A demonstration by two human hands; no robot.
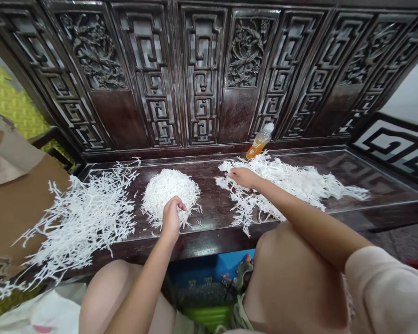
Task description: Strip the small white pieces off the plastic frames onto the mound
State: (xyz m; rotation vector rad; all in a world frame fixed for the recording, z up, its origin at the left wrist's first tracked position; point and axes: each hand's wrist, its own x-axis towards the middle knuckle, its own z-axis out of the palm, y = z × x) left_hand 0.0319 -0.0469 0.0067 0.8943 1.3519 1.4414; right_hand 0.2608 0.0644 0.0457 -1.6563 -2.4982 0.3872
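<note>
My left hand [172, 215] is closed, its fingers curled over the near side of a round heap of small white pieces [170, 188]; anything inside its grip is hidden. To the right, my right hand [243, 177] pinches at the left edge of a spread pile of white branched sprigs [292, 181]. White sprig tips show at its fingertips. A third pile, of longer white branched stems [90, 213], lies at the left and hangs over the bench's front edge.
All three piles rest on a dark wooden bench [209, 211] with a carved backrest [204, 69]. An orange drink bottle [259, 141] with a white cap leans behind the right pile. Brown cardboard [17, 213] stands at the left, and my knees are close to the bench front.
</note>
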